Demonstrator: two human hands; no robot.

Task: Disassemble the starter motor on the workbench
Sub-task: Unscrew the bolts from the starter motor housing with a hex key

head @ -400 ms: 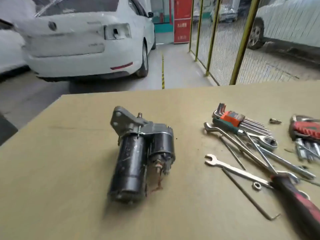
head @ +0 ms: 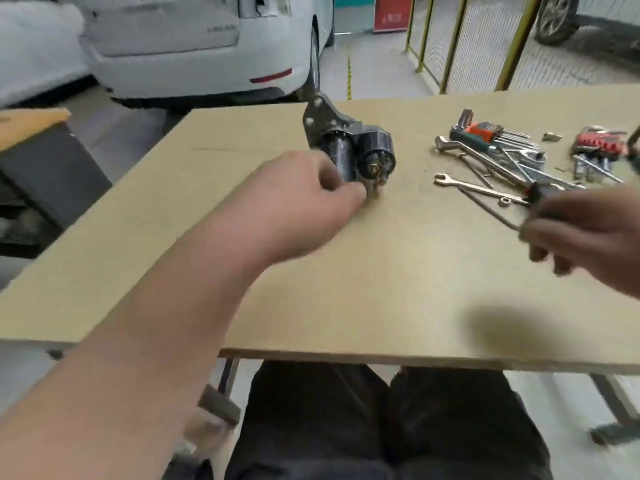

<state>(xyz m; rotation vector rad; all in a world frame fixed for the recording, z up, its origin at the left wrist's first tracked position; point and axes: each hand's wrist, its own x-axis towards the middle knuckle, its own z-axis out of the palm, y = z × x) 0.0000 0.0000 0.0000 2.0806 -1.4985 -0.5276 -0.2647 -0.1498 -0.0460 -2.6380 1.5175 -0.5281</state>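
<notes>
The black starter motor (head: 367, 147) lies on the tan workbench (head: 381, 289), its grey mounting flange toward the far edge and its solenoid terminals facing me. My left hand (head: 304, 206) reaches in from the left, and its curled fingers close round the near end of the motor body, hiding that end. At the right, my right hand (head: 585, 233) grips the black-handled tool (head: 536, 194) lying among the wrenches. Both hands are blurred by motion.
Open-end wrenches (head: 478, 188), a hex key set in an orange-green holder (head: 485, 131), a red-holder tool set (head: 601, 140), a small nut (head: 504, 201) and a long bent rod (head: 491, 213) lie right of the motor. A white car (head: 194, 46) and a yellow fence (head: 516, 43) stand beyond the bench.
Both hands have come into view: the left has taken hold of the motor's near end and the right has closed on the black-handled tool. The camera has tilted down.
</notes>
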